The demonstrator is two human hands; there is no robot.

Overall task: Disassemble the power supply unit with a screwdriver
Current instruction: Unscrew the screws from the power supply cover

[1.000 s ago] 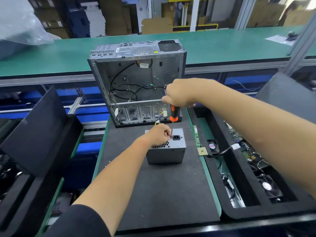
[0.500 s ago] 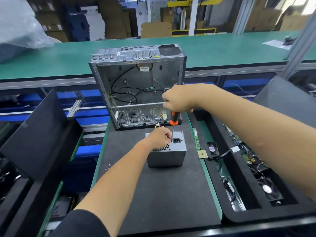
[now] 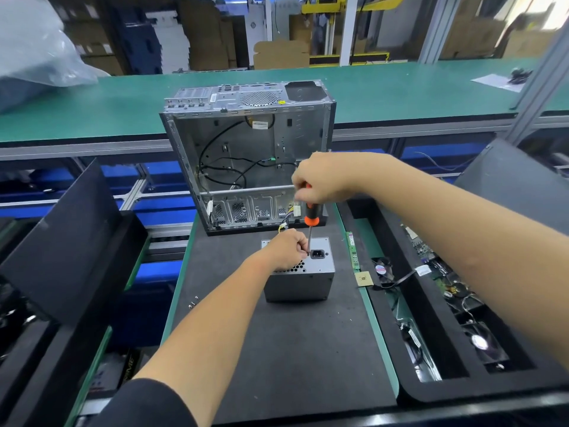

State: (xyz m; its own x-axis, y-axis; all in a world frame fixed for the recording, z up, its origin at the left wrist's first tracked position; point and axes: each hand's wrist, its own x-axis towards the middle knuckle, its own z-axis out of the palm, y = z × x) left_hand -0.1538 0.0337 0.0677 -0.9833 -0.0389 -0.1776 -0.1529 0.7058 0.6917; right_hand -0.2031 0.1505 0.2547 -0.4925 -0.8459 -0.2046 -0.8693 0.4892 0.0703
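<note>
Head view: we work the power supply unit (image 3: pixel 300 274).
Our right hand (image 3: pixel 324 177) grips the screwdriver (image 3: pixel 311 218); our left hand (image 3: pixel 284 249) pinches its shaft tip.

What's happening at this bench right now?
A person is working on a grey power supply unit that sits on a dark mat in front of an opened computer case. The right hand grips an orange-handled screwdriver held upright, tip down by the unit's power socket. The left hand rests on the unit's top, fingers curled at the shaft.
</note>
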